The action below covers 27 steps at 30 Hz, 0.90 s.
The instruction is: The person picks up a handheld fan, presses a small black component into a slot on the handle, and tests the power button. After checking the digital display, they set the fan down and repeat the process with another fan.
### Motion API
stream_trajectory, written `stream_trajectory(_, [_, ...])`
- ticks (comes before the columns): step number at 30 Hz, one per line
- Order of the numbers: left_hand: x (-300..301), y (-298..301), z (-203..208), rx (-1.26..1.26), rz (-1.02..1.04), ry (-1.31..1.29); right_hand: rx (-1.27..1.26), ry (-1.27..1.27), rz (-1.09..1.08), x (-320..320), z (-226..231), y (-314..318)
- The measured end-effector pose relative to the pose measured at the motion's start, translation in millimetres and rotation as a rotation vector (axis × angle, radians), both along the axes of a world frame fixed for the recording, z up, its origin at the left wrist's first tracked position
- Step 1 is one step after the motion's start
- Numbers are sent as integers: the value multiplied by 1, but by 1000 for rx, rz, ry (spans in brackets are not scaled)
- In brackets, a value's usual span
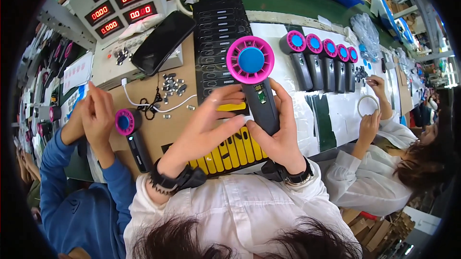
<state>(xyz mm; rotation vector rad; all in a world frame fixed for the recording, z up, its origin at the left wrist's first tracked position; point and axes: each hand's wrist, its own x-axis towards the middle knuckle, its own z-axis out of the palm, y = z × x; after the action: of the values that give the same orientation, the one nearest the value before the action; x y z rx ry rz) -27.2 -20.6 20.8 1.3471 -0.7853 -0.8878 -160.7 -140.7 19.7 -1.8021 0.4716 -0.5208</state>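
Observation:
A dark grey handheld fan (263, 108) with a pink ring and blue centre stands upright before me. Its handle shows a small display and a green circuit piece in an opening. My right hand (282, 136) is wrapped round the handle's right side, thumb across its lower front. Fingers apart, my left hand (206, 127) is at the handle's left edge, its thumb and fingertips close to it; whether they touch is unclear. Beneath my hands lies a sheet of yellow strips (223, 156). Beyond it is a black sheet of handle-shaped panels (218, 43).
Several similar fans (314, 62) stand in a row at right. Another fan (137, 146) lies at left, near black scissors (152, 103), a white cable (139, 104) and small loose parts (173, 86). A phone (163, 43) leans on the meter box (115, 4). Co-workers sit on both sides.

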Motion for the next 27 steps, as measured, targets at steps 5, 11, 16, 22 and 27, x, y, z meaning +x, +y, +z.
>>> stream_trajectory(5, [-5, -14, -4, -228, -152, 468, 39, -50, 115, 9, -1, 16])
stream_trajectory(11, [-7, -11, -9, -259, -25, 651, -45, -59, 129, 17, -2, 27])
stream_trajectory(16, [5, -7, -18, -242, 86, 666, 68, 118, 161, 0, 4, -3])
stream_trajectory(22, [32, 13, -27, -197, 112, 587, -155, 393, -99, -54, -12, -52])
stream_trajectory(27, [30, 14, -39, -43, 83, 571, -120, 506, -179, -76, -23, -40])
